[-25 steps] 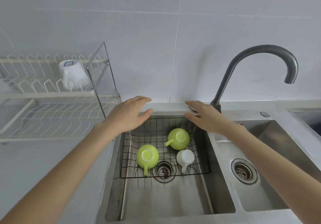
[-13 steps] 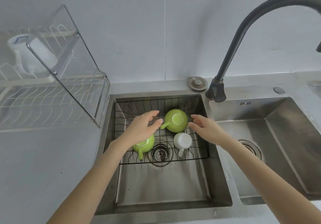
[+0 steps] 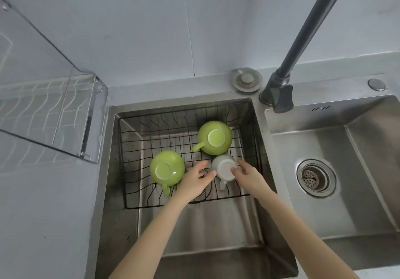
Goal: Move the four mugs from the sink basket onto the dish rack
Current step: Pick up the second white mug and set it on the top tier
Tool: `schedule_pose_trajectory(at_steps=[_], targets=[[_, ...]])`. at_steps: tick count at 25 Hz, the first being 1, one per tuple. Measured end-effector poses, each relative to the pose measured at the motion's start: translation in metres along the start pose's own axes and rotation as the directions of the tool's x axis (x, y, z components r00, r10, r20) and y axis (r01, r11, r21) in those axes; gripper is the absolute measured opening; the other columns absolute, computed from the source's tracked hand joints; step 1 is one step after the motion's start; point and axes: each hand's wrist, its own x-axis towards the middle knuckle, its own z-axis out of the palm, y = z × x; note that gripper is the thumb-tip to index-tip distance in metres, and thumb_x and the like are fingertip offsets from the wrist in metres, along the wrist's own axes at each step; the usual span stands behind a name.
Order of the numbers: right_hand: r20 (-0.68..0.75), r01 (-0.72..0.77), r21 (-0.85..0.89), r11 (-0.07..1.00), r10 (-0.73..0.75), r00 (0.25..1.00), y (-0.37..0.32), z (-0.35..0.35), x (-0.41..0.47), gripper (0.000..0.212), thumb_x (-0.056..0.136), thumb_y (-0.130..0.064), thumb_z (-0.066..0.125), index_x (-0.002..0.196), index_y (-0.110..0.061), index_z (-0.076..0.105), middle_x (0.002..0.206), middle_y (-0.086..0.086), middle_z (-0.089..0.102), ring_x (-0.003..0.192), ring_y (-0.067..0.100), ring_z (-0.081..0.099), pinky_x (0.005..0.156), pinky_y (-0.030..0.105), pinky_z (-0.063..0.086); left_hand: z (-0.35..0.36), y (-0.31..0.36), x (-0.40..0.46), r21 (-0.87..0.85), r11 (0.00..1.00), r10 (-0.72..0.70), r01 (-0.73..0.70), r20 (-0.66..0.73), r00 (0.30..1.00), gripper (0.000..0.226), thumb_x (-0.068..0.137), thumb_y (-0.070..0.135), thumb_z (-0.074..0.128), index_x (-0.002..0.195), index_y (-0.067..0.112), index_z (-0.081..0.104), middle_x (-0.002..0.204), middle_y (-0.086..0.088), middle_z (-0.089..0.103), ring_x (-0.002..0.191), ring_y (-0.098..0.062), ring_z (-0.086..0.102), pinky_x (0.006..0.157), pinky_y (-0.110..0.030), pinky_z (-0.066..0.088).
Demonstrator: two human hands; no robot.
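The steel sink (image 3: 129, 224) holds a black wire sink basket (image 3: 134, 170); the dish rack (image 3: 43, 114) stands to its left. In the basket three mugs sit upside down: two green mugs (image 3: 214, 137) (image 3: 167, 168) and a smaller white mug (image 3: 224, 167). The left hand (image 3: 195, 181) and right hand (image 3: 249, 176) flank the white mug, fingers loosely spread, fingertips touching its sides

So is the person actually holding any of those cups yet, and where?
Not clearly. Both hands flank the upturned white mug: right hand fingertips touch its side, left hand sits just short. Nothing is lifted.
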Motion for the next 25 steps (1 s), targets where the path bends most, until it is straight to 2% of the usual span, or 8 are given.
schedule_pose_trajectory(at_steps=[4,8,16,18,20,22,23,25], targets=[[0.008,-0.034,0.115,0.993,0.033,0.999,0.005,0.005,0.018,0.048,0.095,-0.014,0.042,0.142,-0.01,0.033,0.144,0.01,0.044,0.131,0.023,0.042,0.102,0.025,0.033,0.014,-0.003,0.025,0.032,0.999,-0.03,0.03,0.008,1.0,0.067,0.084,0.033,0.058,0.14,0.013,0.027,0.149,-0.006,0.033,0.132,-0.021,0.039,0.109,-0.033,0.032],[-0.005,-0.019,0.097,0.995,0.02,1.0,0.011,0.012,0.034,0.049,0.095,-0.015,0.042,0.142,-0.012,0.033,0.143,0.011,0.045,0.129,0.025,0.044,0.103,0.029,0.035,0.022,-0.007,0.043,0.047,0.998,-0.05,0.05,0.015,0.999,0.068,0.084,0.032,0.059,0.14,0.011,0.026,0.148,-0.007,0.034,0.133,-0.023,0.038,0.11,-0.034,0.031],[-0.088,0.025,0.083,0.996,-0.018,0.996,0.018,0.019,0.036,0.047,0.096,-0.02,0.042,0.142,-0.013,0.034,0.143,0.01,0.048,0.129,0.025,0.045,0.101,0.027,0.036,0.022,-0.007,0.048,0.089,0.996,-0.001,-0.003,0.041,0.999,0.046,0.089,0.027,0.052,0.133,0.018,0.042,0.127,-0.001,0.056,0.113,-0.017,0.053,0.075,-0.014,0.038],[-0.108,0.029,0.091,0.995,-0.019,0.994,0.018,0.019,0.033,0.046,0.096,-0.022,0.043,0.141,-0.014,0.037,0.141,0.01,0.05,0.128,0.024,0.047,0.1,0.025,0.037,0.021,-0.004,0.043,0.079,0.997,0.021,-0.024,0.034,0.999,0.042,0.09,0.026,0.05,0.13,0.017,0.045,0.117,0.001,0.057,0.107,-0.013,0.053,0.067,0.001,0.035],[-0.109,0.038,0.085,0.996,-0.029,0.994,0.016,0.016,0.029,0.046,0.095,-0.023,0.045,0.139,-0.012,0.04,0.14,0.01,0.052,0.128,0.024,0.048,0.101,0.025,0.037,0.016,-0.001,0.038,0.019,1.0,0.005,-0.006,0.058,0.998,0.043,0.09,0.026,0.049,0.132,0.018,0.043,0.126,-0.003,0.057,0.114,-0.016,0.051,0.085,-0.007,0.04],[-0.12,0.048,0.091,0.995,-0.037,0.992,0.015,0.012,0.023,0.044,0.094,-0.022,0.047,0.136,-0.012,0.045,0.137,0.01,0.055,0.127,0.024,0.05,0.1,0.026,0.038,0.011,-0.001,0.031,-0.031,0.999,-0.03,0.033,0.109,0.994,0.044,0.091,0.029,0.046,0.134,0.023,0.041,0.136,-0.004,0.051,0.117,-0.014,0.048,0.107,-0.033,0.039],[-0.126,0.05,0.089,0.995,-0.038,0.991,0.014,0.01,0.019,0.042,0.094,-0.023,0.048,0.135,-0.013,0.047,0.134,0.009,0.058,0.124,0.024,0.051,0.098,0.026,0.039,0.009,-0.001,0.028,-0.051,0.998,-0.028,0.035,0.129,0.991,0.043,0.091,0.03,0.046,0.134,0.024,0.041,0.133,0.002,0.052,0.117,-0.011,0.046,0.11,-0.039,0.037],[-0.139,0.051,0.046,0.998,-0.044,0.989,0.01,0.005,0.013,0.039,0.092,-0.025,0.049,0.131,-0.019,0.052,0.127,0.007,0.063,0.119,0.024,0.055,0.094,0.026,0.041,0.007,-0.005,0.022,-0.065,0.998,0.005,0.004,0.136,0.991,0.044,0.091,0.023,0.047,0.134,0.022,0.041,0.124,0.007,0.053,0.12,-0.016,0.05,0.106,-0.032,0.041]])
